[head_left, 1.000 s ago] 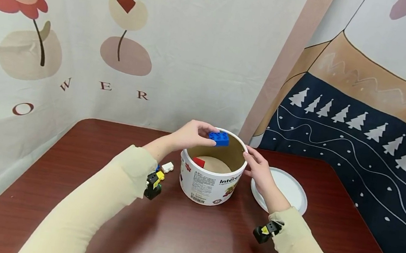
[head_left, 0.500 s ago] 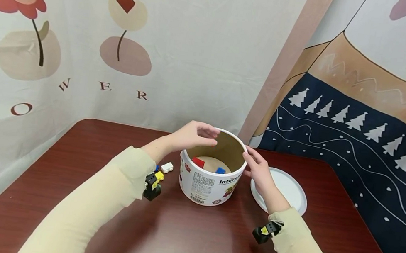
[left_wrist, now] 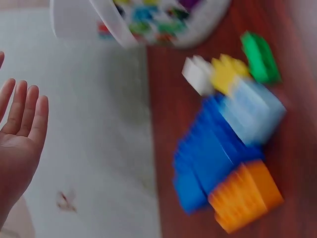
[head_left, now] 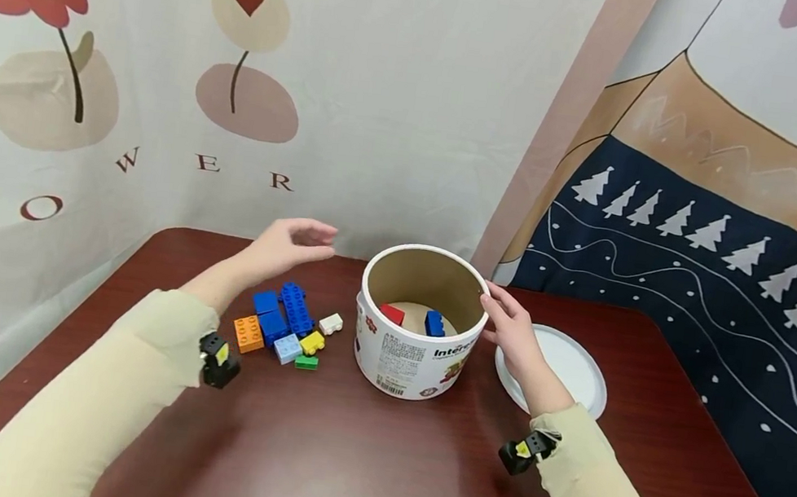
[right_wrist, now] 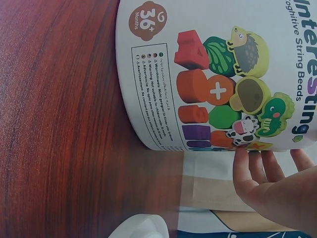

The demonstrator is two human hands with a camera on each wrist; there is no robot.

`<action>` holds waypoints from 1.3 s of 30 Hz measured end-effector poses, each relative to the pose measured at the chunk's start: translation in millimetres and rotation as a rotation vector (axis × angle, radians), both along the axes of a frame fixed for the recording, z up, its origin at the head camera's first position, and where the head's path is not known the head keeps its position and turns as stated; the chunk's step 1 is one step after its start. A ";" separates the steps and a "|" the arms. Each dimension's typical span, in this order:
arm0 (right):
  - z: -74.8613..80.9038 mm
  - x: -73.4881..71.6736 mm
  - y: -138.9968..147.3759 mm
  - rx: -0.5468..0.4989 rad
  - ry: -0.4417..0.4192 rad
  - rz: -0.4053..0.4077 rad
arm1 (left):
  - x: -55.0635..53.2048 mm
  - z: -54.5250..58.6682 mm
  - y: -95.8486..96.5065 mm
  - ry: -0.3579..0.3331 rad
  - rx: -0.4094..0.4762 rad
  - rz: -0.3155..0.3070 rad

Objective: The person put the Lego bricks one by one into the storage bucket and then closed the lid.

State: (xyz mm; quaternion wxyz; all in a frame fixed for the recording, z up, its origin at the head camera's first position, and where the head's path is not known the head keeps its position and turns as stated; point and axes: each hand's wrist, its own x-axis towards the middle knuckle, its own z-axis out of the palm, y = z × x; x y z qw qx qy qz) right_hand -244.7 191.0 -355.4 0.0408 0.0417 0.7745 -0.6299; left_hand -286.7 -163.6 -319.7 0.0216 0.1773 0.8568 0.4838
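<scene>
White tub [head_left: 401, 366]: a round, smooth-walled container standing on the table, open at the top, with a thick rounded rim and a tan inside; its outside carries printed toy shapes and lettering.
Inside the tub: a red brick [head_left: 392, 314] and a blue brick [head_left: 435, 324] lie on the pale base, apart from each other.
Right hand [head_left: 515, 342]: relaxed fingers rest against the tub's outer wall near the rim, touching it without clenching.
Left hand [head_left: 286, 246]: released and holding nothing, fingers extended, raised above the loose bricks.
Loose bricks: grouped on the table beside the tub, hard-edged and plastic-looking. A long blue brick [head_left: 296, 309] has rows of round studs; a studded orange brick [head_left: 248, 334] is blocky; a light-blue brick [head_left: 287, 348], a bumpy yellow brick [head_left: 312, 343], a small white brick [head_left: 331, 324] and a low green brick [head_left: 307, 363] lie nearby.
Lid [head_left: 571, 365]: a flat white disc on the table, partly behind the right forearm.
Table [head_left: 373, 467]: reddish-brown, with streaky wood grain and a soft sheen.
Backdrop [head_left: 386, 99]: pale, lightly creased cloth printed with flowers.
</scene>
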 end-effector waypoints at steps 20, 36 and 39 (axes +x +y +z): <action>-1.5 1.1 0.5 0.008 -0.006 0.003 | 22.5 -86.6 -79.5 -0.147 -0.109 0.161; 0.3 -0.4 -0.6 0.015 -0.002 0.000 | 19.5 -106.2 -82.4 -0.165 -0.170 0.164; 0.5 0.1 -0.8 0.013 -0.003 -0.003 | 18.0 -108.0 -83.1 -0.172 -0.163 0.157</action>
